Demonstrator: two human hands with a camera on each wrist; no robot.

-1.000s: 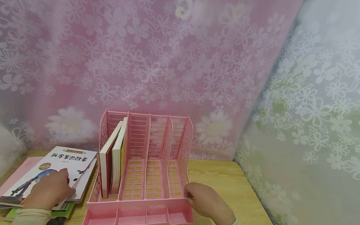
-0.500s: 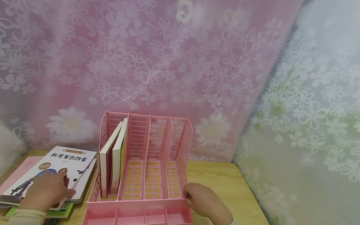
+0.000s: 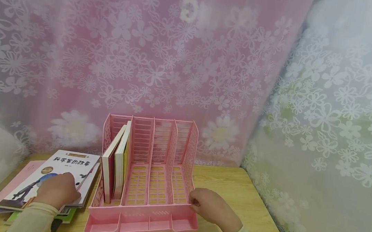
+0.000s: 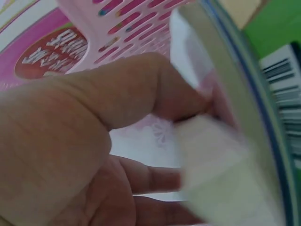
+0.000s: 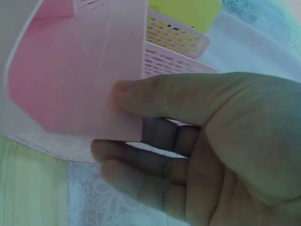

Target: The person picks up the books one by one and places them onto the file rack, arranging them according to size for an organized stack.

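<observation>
On the left, my left hand (image 3: 58,190) lies over a white-covered book (image 3: 71,162) on top of a pile. In the left wrist view, thumb and fingers pinch a blurred pale edge of the book (image 4: 216,165); part of the grip is hidden. My right hand (image 3: 214,209) holds the front right corner of a pink desktop book rack (image 3: 144,209). The right wrist view shows the thumb on the rack's pink panel (image 5: 84,80) and the other fingers behind it. Two or more books (image 3: 108,178) lean upright in the leftmost slot.
Below the white book lie a pink book (image 3: 18,181) and a green one (image 3: 67,217). Shallow front trays (image 3: 134,224) run along the rack. A wooden table (image 3: 230,182) carries everything, with a pink floral curtain (image 3: 163,66) behind and a pale one at right.
My left hand has shifted slightly right and up on the pile, its fingers now curled further over the white book's edge. My right hand stays at the rack's corner.
</observation>
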